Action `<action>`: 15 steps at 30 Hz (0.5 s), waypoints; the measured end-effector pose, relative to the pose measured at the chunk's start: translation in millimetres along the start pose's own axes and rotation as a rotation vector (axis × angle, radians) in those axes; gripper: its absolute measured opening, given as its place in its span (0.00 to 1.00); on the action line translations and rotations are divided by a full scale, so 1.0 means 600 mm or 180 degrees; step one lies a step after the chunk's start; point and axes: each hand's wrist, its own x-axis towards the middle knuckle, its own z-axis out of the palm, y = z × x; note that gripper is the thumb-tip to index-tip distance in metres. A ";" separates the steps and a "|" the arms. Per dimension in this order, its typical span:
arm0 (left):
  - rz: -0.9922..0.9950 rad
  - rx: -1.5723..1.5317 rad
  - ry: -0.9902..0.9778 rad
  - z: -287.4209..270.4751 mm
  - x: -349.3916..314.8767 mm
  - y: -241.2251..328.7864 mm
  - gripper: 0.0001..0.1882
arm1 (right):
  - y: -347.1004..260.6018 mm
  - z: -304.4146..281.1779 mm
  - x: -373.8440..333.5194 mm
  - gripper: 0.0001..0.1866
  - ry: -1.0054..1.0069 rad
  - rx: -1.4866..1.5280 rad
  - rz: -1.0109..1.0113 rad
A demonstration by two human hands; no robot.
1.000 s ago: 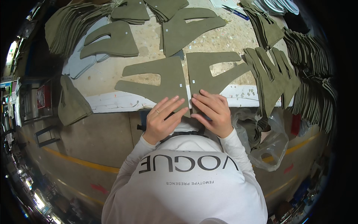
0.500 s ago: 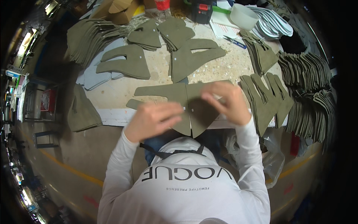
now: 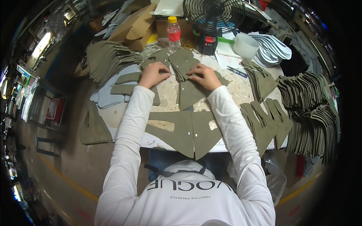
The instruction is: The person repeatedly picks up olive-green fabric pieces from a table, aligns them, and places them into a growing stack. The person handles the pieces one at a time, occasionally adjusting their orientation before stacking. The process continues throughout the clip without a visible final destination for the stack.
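Olive pieces [image 3: 184, 60]: they lie across your bench [image 3: 167, 92], in stacks and laid flat, from the left front corner to the right edge.
Corner stack [image 3: 94, 126]: at your far left, overhanging the bench edge.
Layered stack [image 3: 105, 60]: many olive layers, spread stepwise, left rear.
Pale blue pieces [image 3: 107, 90]: just beside the layered stack, partly under the slotted stack.
Slotted stack [image 3: 130, 89]: flat, its slot opening to the left; your left forearm crosses its right part.
Left hand [image 3: 152, 74]: over the near end of the left small pile [image 3: 160, 57]; your fingers are bent with thumb and index close together, and whether they grip cannot be told.
Bottle [image 3: 174, 34]: upright at the rear, yellow cap.
Right small pile [image 3: 183, 67]: between your hands and slightly beyond, leaves askew.
Laid pair [image 3: 193, 132]: two mirrored pieces, flat at the front edge, inner edges nearly meeting.
Right hand [image 3: 205, 76]: at the right small pile's edge; your fingers are bent toward it, grip not determinable.
Fan [image 3: 215, 15]: black wire guard, rear.
Snips [image 3: 238, 72]: blue-handled, right rear.
Tied bundle [image 3: 260, 83]: olive, near the snips.
Rows [image 3: 309, 113]: dense olive stacks along your right edge.
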 end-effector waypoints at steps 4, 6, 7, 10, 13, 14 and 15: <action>-0.0333 -0.0754 0.0333 -0.005 -0.003 -0.006 0.07 | 0.003 0.008 -0.006 0.14 0.0139 -0.0006 -0.0060; -0.0634 -0.0903 0.0732 -0.022 -0.001 0.011 0.07 | 0.002 0.016 -0.008 0.12 0.0306 -0.0071 -0.0200; -0.0557 -0.0855 0.1059 -0.040 0.000 0.022 0.07 | 0.004 0.019 -0.008 0.11 0.0374 -0.0087 -0.0246; -0.0217 -0.1348 0.1765 -0.116 -0.010 0.064 0.05 | 0.007 0.026 -0.003 0.08 0.0582 -0.0030 -0.0163; -0.0164 -0.2232 0.1793 -0.179 -0.061 0.122 0.05 | -0.007 0.012 0.008 0.07 0.1059 -0.0154 0.0021; -0.0248 -0.2217 0.1711 -0.195 -0.083 0.141 0.05 | -0.017 -0.002 0.014 0.07 0.1319 0.0019 -0.0262; -0.0466 -0.2115 0.1555 -0.211 -0.108 0.160 0.06 | -0.029 -0.023 0.019 0.07 0.1479 0.0152 -0.0310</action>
